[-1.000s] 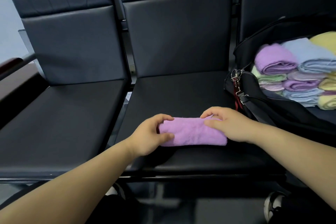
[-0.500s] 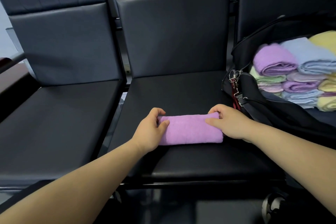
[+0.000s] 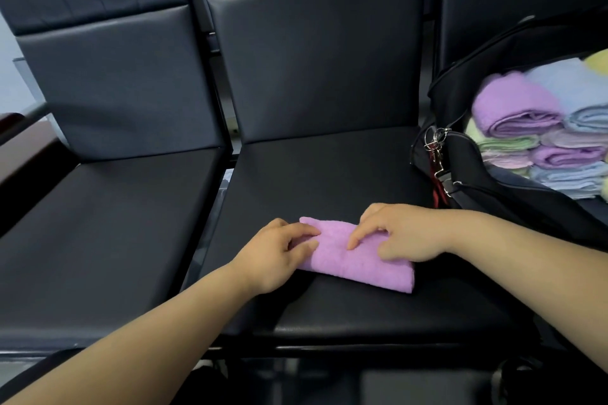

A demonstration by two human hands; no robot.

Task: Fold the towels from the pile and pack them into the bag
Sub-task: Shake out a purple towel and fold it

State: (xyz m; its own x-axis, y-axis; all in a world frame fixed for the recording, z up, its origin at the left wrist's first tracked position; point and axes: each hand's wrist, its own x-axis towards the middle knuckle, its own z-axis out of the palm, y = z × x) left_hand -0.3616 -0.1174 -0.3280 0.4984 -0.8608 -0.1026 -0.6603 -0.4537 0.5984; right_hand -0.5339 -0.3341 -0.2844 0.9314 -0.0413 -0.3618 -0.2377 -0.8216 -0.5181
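Note:
A folded purple towel (image 3: 362, 265) lies at a slant on the middle black seat (image 3: 329, 174), its right end nearer to me. My left hand (image 3: 276, 256) grips the towel's left end with curled fingers. My right hand (image 3: 404, 235) lies over the towel's upper right part, bent fingers and thumb pinching the cloth near its middle. The open black bag (image 3: 493, 207) stands on the seat to the right. It holds stacked folded towels: purple (image 3: 516, 108), light blue (image 3: 566, 181), green (image 3: 503, 145) and yellow. No loose pile is in view.
The left seat (image 3: 98, 223) adjoins the middle one across a narrow gap. Metal clips and a red strap (image 3: 436, 154) hang from the bag's near corner. A dark wooden ledge (image 3: 23, 148) sits at far left. Seat backs rise behind.
The towel has turned, so its right end now lies closer to me. My right hand has slid from the towel's right end toward its middle. My left hand stays at the left end.

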